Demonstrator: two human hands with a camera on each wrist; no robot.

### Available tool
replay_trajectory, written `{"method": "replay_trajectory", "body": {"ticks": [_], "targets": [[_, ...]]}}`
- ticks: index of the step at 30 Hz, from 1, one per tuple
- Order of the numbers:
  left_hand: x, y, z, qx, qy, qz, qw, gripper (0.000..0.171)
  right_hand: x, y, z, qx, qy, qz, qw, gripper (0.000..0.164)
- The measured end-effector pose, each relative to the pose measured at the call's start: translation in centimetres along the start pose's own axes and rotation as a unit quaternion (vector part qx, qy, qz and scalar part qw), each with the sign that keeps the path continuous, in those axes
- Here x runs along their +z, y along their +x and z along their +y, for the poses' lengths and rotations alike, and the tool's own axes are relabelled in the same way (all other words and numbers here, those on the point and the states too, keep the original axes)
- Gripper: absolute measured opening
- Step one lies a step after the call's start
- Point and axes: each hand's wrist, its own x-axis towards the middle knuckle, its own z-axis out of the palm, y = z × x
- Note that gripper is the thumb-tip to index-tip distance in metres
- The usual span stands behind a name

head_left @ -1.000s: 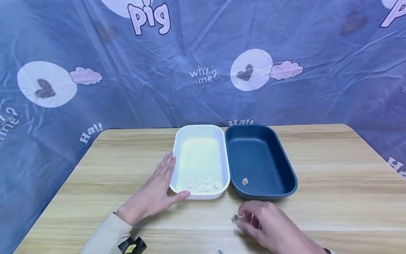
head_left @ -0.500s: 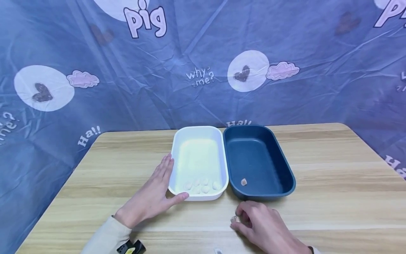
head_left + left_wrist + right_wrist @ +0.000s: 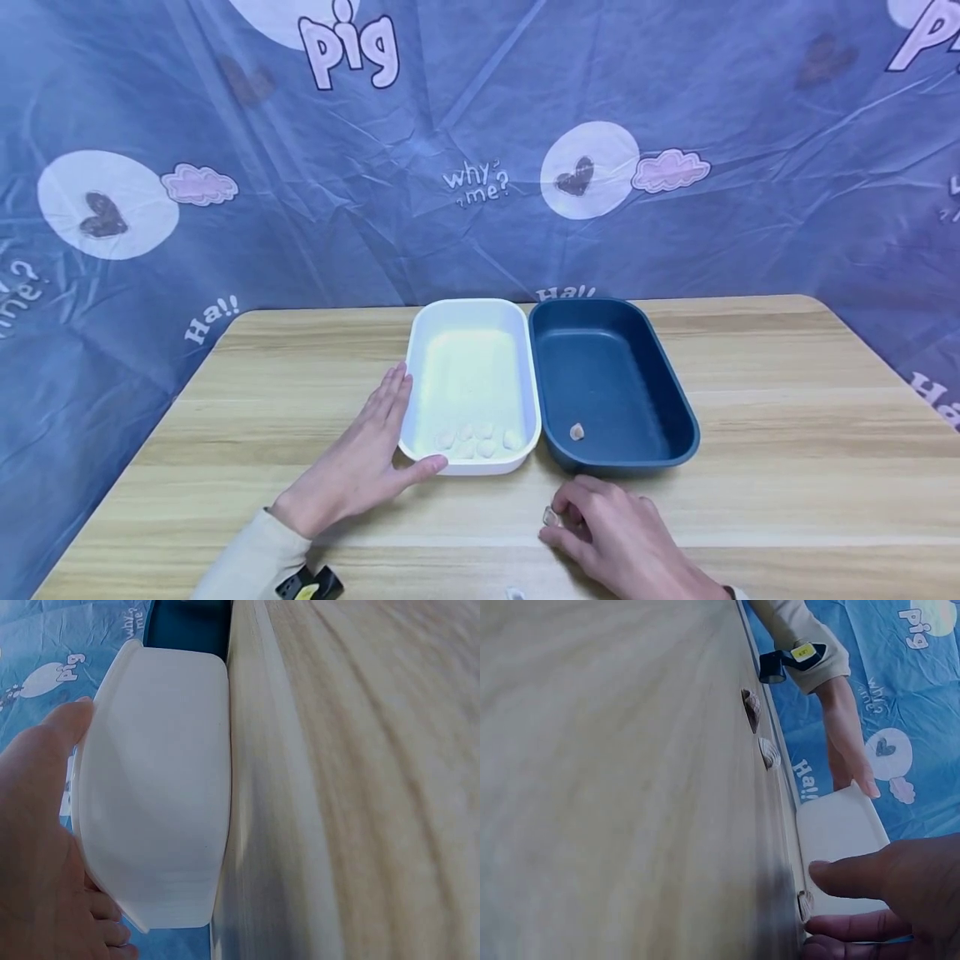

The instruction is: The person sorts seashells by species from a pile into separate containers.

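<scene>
My left hand [image 3: 356, 471] rests against the white tub [image 3: 472, 350], its straight fingers along the left side and the thumb over the front rim. Several pale seashells [image 3: 486, 448] lie at the near end inside that tub. In front of the dark blue tub [image 3: 600, 375], my right hand [image 3: 618, 533] pinches a small ribbed seashell [image 3: 551, 517] between thumb and forefinger, low over the table. The right wrist view has this shell [image 3: 805, 906] between the fingertips, partly hidden. A single brownish seashell [image 3: 577, 432] lies in the blue tub.
Both tubs stand side by side on a wooden table [image 3: 787, 467]. Another shell [image 3: 516, 593] lies at the near edge of the head view. The right wrist view has two loose shells, one brown [image 3: 751, 710] and one pale [image 3: 769, 754]. A blue printed cloth [image 3: 375, 208] hangs behind.
My right fingers have closed in on the ribbed seashell from just right of it and now pinch it; the shell has tilted slightly. The left hand stays on the white tub.
</scene>
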Motion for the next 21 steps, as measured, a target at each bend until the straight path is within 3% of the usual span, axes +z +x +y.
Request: {"method": "replay_trajectory", "body": {"ticks": [8, 14, 21], "targets": [[-0.14, 0.05, 0.12, 0.001, -0.009, -0.002, 1.0, 0.108, 0.36, 0.2, -0.62, 0.007, -0.034, 0.026, 0.999, 0.019], [-0.14, 0.18, 0.18, 0.003, -0.011, -0.005, 0.9999, 0.108, 0.52, 0.13, -0.66, -0.015, -0.048, 0.065, 0.997, 0.017], [0.02, 0.08, -0.06, -0.001, -0.005, -0.009, 0.9999, 0.108, 0.44, 0.12, -0.26, -0.053, -0.025, 0.081, 0.995, 0.021]]}}
